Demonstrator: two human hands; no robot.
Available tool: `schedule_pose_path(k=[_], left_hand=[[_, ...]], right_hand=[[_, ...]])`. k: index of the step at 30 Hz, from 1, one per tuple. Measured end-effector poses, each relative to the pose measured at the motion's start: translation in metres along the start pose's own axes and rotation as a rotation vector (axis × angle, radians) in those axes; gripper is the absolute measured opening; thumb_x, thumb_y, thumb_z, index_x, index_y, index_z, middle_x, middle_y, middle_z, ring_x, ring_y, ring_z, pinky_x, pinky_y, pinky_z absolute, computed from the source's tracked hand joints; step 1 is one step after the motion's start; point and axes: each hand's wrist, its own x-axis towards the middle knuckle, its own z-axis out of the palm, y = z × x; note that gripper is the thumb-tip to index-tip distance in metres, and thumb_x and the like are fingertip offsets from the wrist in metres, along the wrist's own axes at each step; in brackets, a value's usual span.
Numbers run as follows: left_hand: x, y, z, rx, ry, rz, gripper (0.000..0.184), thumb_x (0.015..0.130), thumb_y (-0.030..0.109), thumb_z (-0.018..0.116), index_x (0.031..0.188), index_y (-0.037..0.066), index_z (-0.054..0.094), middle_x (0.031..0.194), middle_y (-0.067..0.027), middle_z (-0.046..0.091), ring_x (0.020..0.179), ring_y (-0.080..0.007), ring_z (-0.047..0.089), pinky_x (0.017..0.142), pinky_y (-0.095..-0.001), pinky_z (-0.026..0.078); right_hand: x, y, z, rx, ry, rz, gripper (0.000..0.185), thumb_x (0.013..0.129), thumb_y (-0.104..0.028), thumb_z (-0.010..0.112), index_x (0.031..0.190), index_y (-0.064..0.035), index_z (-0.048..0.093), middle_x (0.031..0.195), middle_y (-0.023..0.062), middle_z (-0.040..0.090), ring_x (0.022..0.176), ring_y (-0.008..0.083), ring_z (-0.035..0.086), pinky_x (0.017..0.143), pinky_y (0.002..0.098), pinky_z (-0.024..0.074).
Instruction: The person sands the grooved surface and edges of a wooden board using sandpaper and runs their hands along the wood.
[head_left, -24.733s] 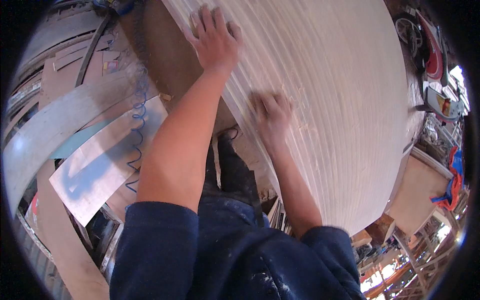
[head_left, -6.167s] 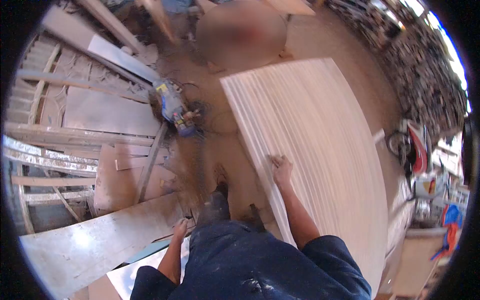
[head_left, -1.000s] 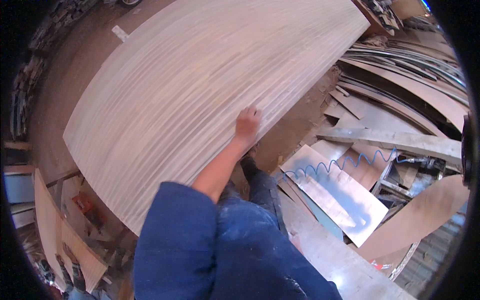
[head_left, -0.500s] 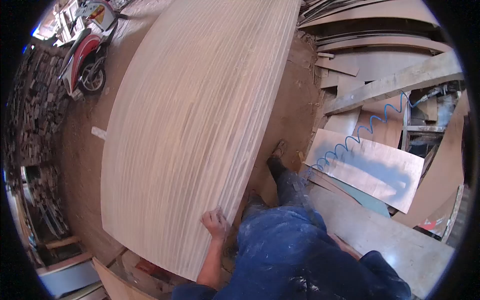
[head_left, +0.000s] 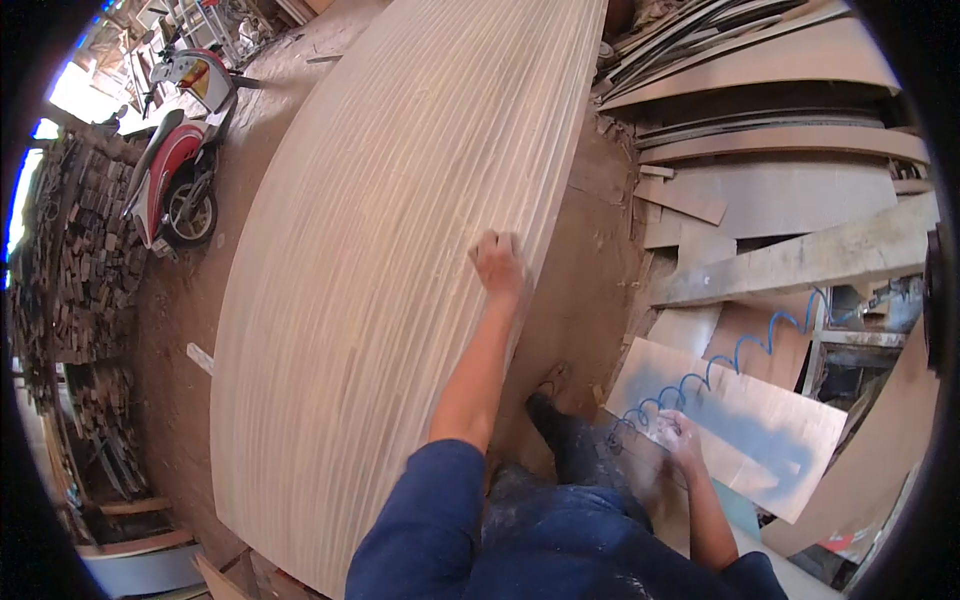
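Observation:
A long wooden panel with ridged stripes (head_left: 370, 250) fills the middle of the view. My left hand (head_left: 497, 262) rests near its right edge, fingers curled down onto the surface; whatever is under them is too small to make out. To the right, my right hand (head_left: 682, 436) hangs near a coiled blue hose (head_left: 740, 350) and a board with a blue-grey stain (head_left: 770, 430). Pale dust and blur hide its fingertips, so what it may hold is unclear.
A red and white motorbike (head_left: 178, 190) stands at the upper left, beside stacked wood pieces (head_left: 90, 240). At the right lie a thick beam (head_left: 800, 255), curved sheets (head_left: 780, 145) and boards. My foot (head_left: 550, 385) is on the brown floor.
My left hand has slid forward along the panel, away from my body. My right hand has come into view over the stained board. The view has shifted, showing more of the motorbike.

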Motion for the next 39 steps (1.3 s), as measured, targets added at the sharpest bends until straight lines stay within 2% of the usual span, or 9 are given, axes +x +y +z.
schedule_pose_path(k=[5, 7, 10, 11, 14, 17, 21, 33, 39], left_hand=[[-0.027, -0.01, -0.014, 0.073, -0.002, -0.018, 0.009, 0.085, 0.018, 0.07, 0.082, 0.01, 0.068, 0.084, -0.0106, 0.06, 0.086, -0.0291, 0.06, 0.079, -0.0466, 0.04], [-0.086, -0.026, -0.068, 0.102, -0.094, -0.042, 0.009, 0.085, 0.019, 0.071, 0.082, 0.011, 0.068, 0.079, -0.0086, 0.056, 0.08, -0.0277, 0.057, 0.079, -0.0468, 0.038], [-0.162, -0.045, -0.15, 0.208, -0.202, -0.026, 0.004, 0.084, 0.016, 0.072, 0.087, 0.014, 0.07, 0.071, -0.006, 0.052, 0.073, -0.0251, 0.054, 0.077, -0.043, 0.036], [-0.174, -0.043, -0.17, 0.217, -0.219, -0.013, 0.004, 0.084, 0.015, 0.072, 0.087, 0.014, 0.07, 0.072, -0.0058, 0.052, 0.073, -0.0249, 0.054, 0.077, -0.043, 0.037], [-0.164, -0.036, -0.175, 0.208, -0.229, 0.017, 0.006, 0.083, 0.013, 0.072, 0.089, 0.013, 0.071, 0.072, -0.0054, 0.053, 0.074, -0.0245, 0.054, 0.078, -0.0428, 0.037], [-0.12, -0.023, -0.136, 0.155, -0.21, 0.034, 0.005, 0.085, 0.013, 0.071, 0.09, 0.011, 0.07, 0.074, -0.0061, 0.055, 0.076, -0.0254, 0.055, 0.081, -0.0435, 0.038], [-0.03, -0.003, -0.055, 0.072, -0.17, 0.074, 0.006, 0.088, 0.014, 0.068, 0.091, 0.009, 0.07, 0.077, -0.0077, 0.059, 0.08, -0.0272, 0.057, 0.081, -0.044, 0.038], [0.257, 0.082, 0.189, -0.113, -0.013, 0.043, 0.007, 0.085, 0.015, 0.068, 0.086, 0.009, 0.07, 0.081, -0.0098, 0.058, 0.083, -0.0292, 0.06, 0.085, -0.0447, 0.04], [0.374, 0.114, 0.289, -0.148, -0.082, -0.018, 0.007, 0.084, 0.014, 0.065, 0.087, 0.009, 0.07, 0.087, -0.0115, 0.059, 0.089, -0.0305, 0.061, 0.088, -0.0455, 0.039]], right_hand=[[0.0, 0.018, -0.037, -0.118, 0.073, 0.097, 0.022, 0.091, -0.009, 0.057, 0.108, 0.0007, 0.066, 0.096, 0.0095, 0.069, 0.082, 0.0168, 0.064, 0.075, 0.0306, 0.0514], [-0.011, 0.237, -0.055, -0.081, -0.024, 0.05, 0.015, 0.091, -0.014, 0.057, 0.097, -0.0023, 0.065, 0.092, 0.009, 0.066, 0.076, 0.0161, 0.06, 0.064, 0.0304, 0.0472], [-0.064, 0.354, -0.068, 0.611, -0.267, 0.483, 0.009, 0.093, -0.011, 0.057, 0.091, -0.0036, 0.063, 0.083, 0.0097, 0.063, 0.069, 0.0199, 0.06, 0.057, 0.0308, 0.0463], [-0.076, 0.372, -0.073, 1.339, -0.351, 0.637, 0.009, 0.093, -0.008, 0.057, 0.093, -0.0018, 0.064, 0.08, 0.0101, 0.063, 0.067, 0.0212, 0.06, 0.056, 0.0314, 0.0478], [-0.108, 0.285, -0.062, 0.587, -0.144, 0.741, 0.03, 0.085, -0.028, 0.062, 0.094, -0.0009, 0.071, 0.084, 0.0129, 0.069, 0.084, 0.0311, 0.067, 0.082, 0.0437, 0.0539], [-0.096, 0.316, -0.062, 0.118, -0.138, 0.367, 0.024, 0.087, -0.021, 0.063, 0.099, -0.0011, 0.07, 0.087, 0.0115, 0.071, 0.085, 0.0309, 0.069, 0.08, 0.0415, 0.0563], [-0.039, 0.194, -0.075, -0.259, -0.099, 0.197, 0.025, 0.089, -0.013, 0.062, 0.11, -0.0008, 0.069, 0.09, 0.0098, 0.071, 0.086, 0.0281, 0.068, 0.075, 0.0371, 0.0563], [0.149, 0.023, -0.104, 0.196, 0.077, 0.551, 0.024, 0.09, -0.011, 0.063, 0.111, -0.0011, 0.069, 0.089, 0.0082, 0.07, 0.083, 0.0216, 0.066, 0.073, 0.0315, 0.0545], [0.259, -0.094, -0.136, 0.306, 0.229, 0.461, 0.02, 0.092, -0.014, 0.065, 0.107, -0.0008, 0.069, 0.088, 0.006, 0.068, 0.078, 0.0148, 0.063, 0.068, 0.027, 0.0513]])
